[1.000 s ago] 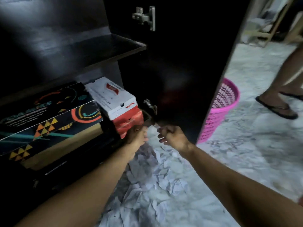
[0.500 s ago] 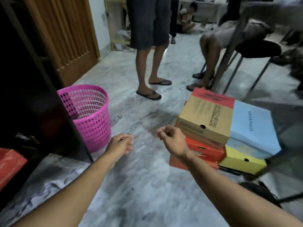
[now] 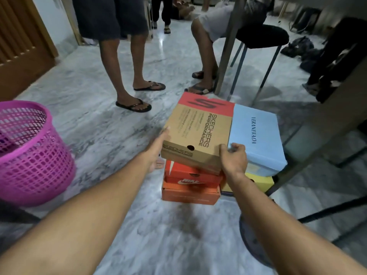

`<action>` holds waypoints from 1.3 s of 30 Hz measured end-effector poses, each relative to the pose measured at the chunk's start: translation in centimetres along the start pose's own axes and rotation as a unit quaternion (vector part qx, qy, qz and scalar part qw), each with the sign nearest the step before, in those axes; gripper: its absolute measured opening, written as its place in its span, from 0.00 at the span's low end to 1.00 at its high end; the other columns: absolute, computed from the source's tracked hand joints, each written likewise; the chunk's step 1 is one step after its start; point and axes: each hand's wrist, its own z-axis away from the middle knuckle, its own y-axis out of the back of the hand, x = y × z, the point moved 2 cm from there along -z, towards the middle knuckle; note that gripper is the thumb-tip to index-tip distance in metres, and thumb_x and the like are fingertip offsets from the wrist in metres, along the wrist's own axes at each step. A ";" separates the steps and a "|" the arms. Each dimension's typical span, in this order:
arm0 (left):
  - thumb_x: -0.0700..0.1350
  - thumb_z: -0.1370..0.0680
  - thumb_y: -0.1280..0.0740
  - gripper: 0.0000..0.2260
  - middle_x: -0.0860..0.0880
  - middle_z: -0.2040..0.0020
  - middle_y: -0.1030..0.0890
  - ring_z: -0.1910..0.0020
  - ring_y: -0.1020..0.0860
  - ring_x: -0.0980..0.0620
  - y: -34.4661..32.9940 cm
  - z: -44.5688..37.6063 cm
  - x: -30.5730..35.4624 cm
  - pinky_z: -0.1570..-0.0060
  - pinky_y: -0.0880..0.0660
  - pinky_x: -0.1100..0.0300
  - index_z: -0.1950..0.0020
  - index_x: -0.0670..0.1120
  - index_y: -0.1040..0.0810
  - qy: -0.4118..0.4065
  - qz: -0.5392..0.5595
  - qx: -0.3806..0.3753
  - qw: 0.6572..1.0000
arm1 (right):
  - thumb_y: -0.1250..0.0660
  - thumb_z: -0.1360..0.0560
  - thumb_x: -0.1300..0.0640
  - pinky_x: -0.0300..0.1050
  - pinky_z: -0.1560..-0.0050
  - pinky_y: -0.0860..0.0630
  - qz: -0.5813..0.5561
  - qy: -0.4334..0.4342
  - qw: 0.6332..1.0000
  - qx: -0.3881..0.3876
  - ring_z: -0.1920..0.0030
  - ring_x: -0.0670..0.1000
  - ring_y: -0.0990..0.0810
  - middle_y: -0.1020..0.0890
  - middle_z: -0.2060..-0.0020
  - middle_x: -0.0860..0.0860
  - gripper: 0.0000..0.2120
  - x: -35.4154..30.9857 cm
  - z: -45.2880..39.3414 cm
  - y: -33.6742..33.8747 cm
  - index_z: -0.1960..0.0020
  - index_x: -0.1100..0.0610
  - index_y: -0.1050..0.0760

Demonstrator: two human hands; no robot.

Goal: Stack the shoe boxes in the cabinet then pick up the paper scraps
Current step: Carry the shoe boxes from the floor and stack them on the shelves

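Observation:
A brown and red Skechers shoe box (image 3: 198, 132) tops a pile on the marble floor, resting on two orange Nike boxes (image 3: 190, 183). Beside it a light blue box (image 3: 256, 139) lies on a yellow box (image 3: 262, 180). My left hand (image 3: 158, 147) presses flat against the Skechers box's left side. My right hand (image 3: 233, 157) grips its near right corner, fingers curled over the edge. The cabinet and the paper scraps are out of view.
A pink mesh basket (image 3: 29, 155) stands on the floor at the left. One person stands in flip-flops (image 3: 133, 105) just beyond the boxes, another sits on a black stool (image 3: 262, 36). A table leg (image 3: 228, 48) rises behind the pile. A wooden door (image 3: 21, 34) is far left.
The view has swung from the cabinet to the pile of boxes. Both hands, earlier loosely closed in the air, have reached forward and taken hold of the Skechers box.

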 end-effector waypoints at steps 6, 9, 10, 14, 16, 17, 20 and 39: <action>0.70 0.27 0.32 0.29 0.47 0.37 0.18 0.38 0.21 0.46 0.3 -1.8 -1.5 0.29 0.29 0.48 0.33 0.54 0.23 -0.025 0.044 0.031 0.998 | 0.28 0.24 0.47 0.43 0.51 0.31 -0.019 0.013 0.999 -0.022 0.48 0.52 0.20 0.20 0.57 0.44 0.16 1.4 -1.4 -0.7 0.41 0.55 0.21; 0.66 0.25 0.32 0.22 0.48 0.38 0.17 0.38 0.20 0.49 1.7 -0.5 -2.2 0.29 0.28 0.49 0.36 0.56 0.22 -0.056 0.061 0.042 0.996 | 0.27 0.27 0.40 0.52 0.43 0.22 -0.045 0.008 0.998 -0.042 0.47 0.52 0.17 0.18 0.55 0.43 0.19 1.6 -1.2 -0.8 0.44 0.51 0.22; 0.64 0.24 0.32 0.17 0.49 0.41 0.16 0.40 0.20 0.50 2.3 0.1 -2.6 0.30 0.28 0.50 0.39 0.58 0.22 -0.063 0.062 0.037 0.995 | 0.27 0.30 0.36 0.54 0.40 0.21 -0.065 0.001 0.996 -0.059 0.46 0.51 0.17 0.17 0.52 0.45 0.22 1.5 -1.1 -1.0 0.44 0.50 0.23; 0.61 0.21 0.34 0.08 0.51 0.45 0.19 0.39 0.21 0.48 5.3 3.7 -4.7 0.30 0.28 0.49 0.45 0.60 0.24 -0.064 0.073 0.020 0.995 | 0.27 0.26 0.38 0.48 0.52 0.23 -0.171 -0.043 0.965 -0.194 0.45 0.50 0.17 0.17 0.42 0.50 0.26 -0.2 0.6 -1.8 0.35 0.50 0.31; 0.61 0.23 0.32 0.13 0.50 0.37 0.20 0.35 0.22 0.45 7.5 5.7 -6.1 0.27 0.30 0.46 0.40 0.60 0.25 -0.060 0.091 0.007 0.994 | 0.26 0.27 0.38 0.47 0.55 0.24 -0.193 -0.051 0.947 -0.250 0.47 0.54 0.15 0.14 0.46 0.50 0.28 -1.2 1.7 -2.2 0.33 0.47 0.30; 0.61 0.24 0.31 0.18 0.49 0.34 0.21 0.35 0.22 0.44 8.8 6.8 -7.0 0.27 0.30 0.45 0.37 0.58 0.24 -0.057 0.096 0.000 0.994 | 0.26 0.29 0.37 0.47 0.56 0.24 -0.193 -0.050 0.941 -0.273 0.50 0.55 0.15 0.13 0.51 0.49 0.25 -1.5 2.2 -2.5 0.36 0.45 0.26; 0.67 0.30 0.27 0.30 0.48 0.31 0.22 0.37 0.20 0.43 13.1 10.8 -9.6 0.32 0.26 0.42 0.31 0.58 0.24 -0.025 0.086 -0.012 0.996 | 0.26 0.30 0.38 0.44 0.63 0.26 -0.187 -0.030 0.922 -0.337 0.57 0.53 0.17 0.13 0.57 0.48 0.22 -2.8 5.0 -3.5 0.40 0.45 0.23; 0.56 0.38 0.17 0.33 0.52 0.40 0.15 0.43 0.16 0.51 37.8 35.6 -10.7 0.42 0.20 0.52 0.34 0.55 0.21 -0.035 -0.018 0.075 0.996 | 0.26 0.29 0.55 0.51 0.47 0.18 0.033 0.166 0.666 -0.727 0.42 0.62 0.15 0.15 0.40 0.61 0.28 -16.7 32.2 -14.5 0.29 0.54 0.25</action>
